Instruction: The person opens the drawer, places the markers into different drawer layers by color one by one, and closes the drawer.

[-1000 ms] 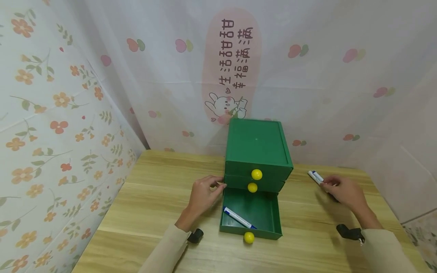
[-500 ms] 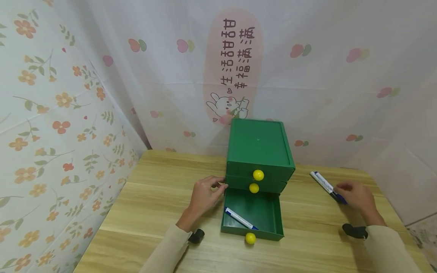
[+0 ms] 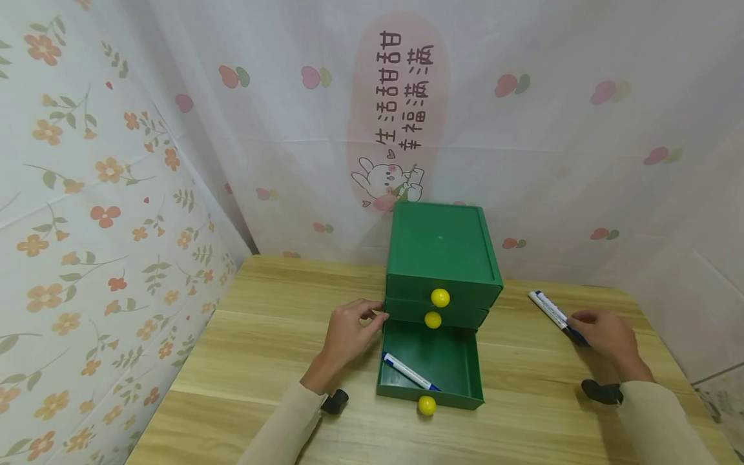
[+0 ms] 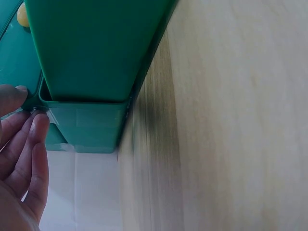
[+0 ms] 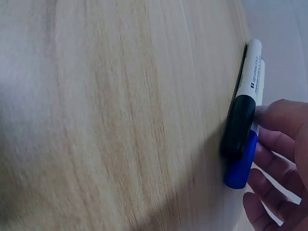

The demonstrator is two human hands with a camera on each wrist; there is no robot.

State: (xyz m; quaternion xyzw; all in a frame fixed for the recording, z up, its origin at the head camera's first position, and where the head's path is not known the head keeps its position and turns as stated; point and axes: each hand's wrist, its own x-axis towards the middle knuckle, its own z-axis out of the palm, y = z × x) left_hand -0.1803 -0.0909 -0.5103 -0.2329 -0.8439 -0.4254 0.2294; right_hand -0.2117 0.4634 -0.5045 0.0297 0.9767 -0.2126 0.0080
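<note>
A green drawer cabinet (image 3: 438, 245) with yellow ball knobs stands on the table, its bottom drawer (image 3: 453, 361) pulled out. In that drawer a white marker with blue ends (image 3: 409, 371) lies at a slant. At the cabinet's left front corner, the thumb and fingers of my left hand (image 3: 349, 332) grip the edge. To the right, a black-capped marker (image 5: 248, 86) and a blue-capped marker (image 5: 240, 168) lie side by side on the table. My right hand (image 3: 607, 336) pinches the blue-capped one near its cap, thumb on one side and fingers on the other.
The wooden table (image 3: 279, 361) meets a patterned curtain (image 3: 279, 161) behind the cabinet. Another floral curtain (image 3: 104, 258) hangs along the left. The upper drawers are pushed in. Black wrist mounts (image 3: 335, 402) sit by both cuffs.
My right hand has shifted right along the markers to their capped ends, uncovering more of them. My left hand stays at the cabinet corner. The head view has moved very slightly.
</note>
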